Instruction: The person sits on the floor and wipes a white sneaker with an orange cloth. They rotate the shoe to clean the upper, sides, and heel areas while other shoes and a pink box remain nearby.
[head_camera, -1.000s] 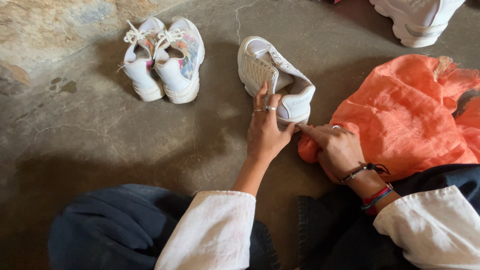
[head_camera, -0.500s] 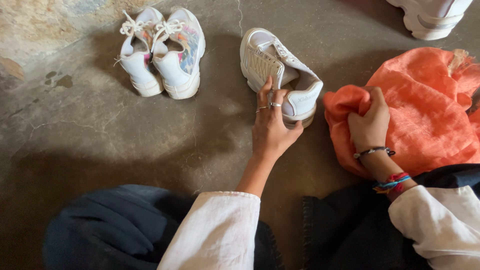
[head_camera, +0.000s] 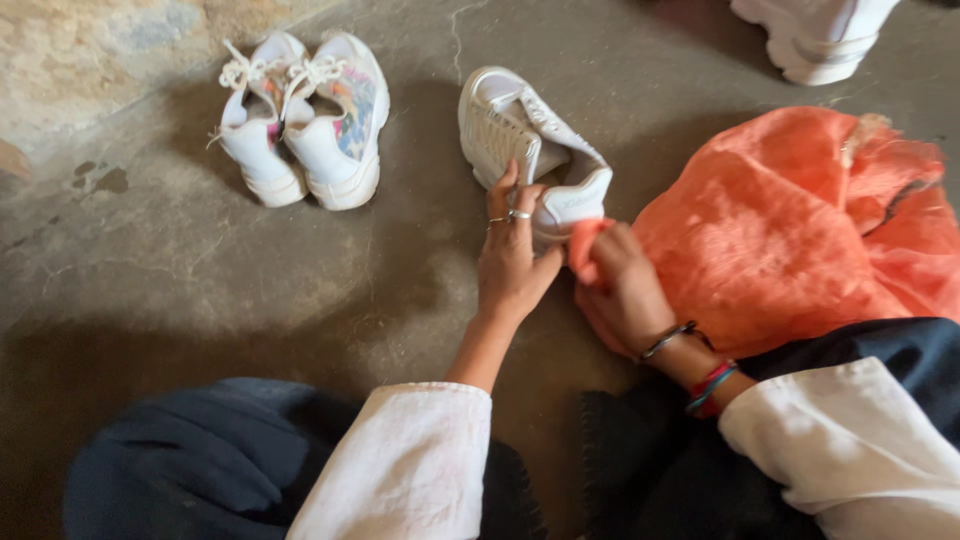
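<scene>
Right hand (head_camera: 622, 285), bunching a corner of the orange cloth (head_camera: 790, 225), is now pressing it at the white sneaker (head_camera: 530, 150) heel; earlier it was apart. Left hand (head_camera: 508, 262) is still gripping the heel.

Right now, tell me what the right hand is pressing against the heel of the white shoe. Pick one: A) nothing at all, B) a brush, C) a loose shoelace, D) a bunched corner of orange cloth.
D: the right hand has a bunched corner of the orange cloth in its grip, held at the heel of the white shoe, which the left hand steadies.
</scene>
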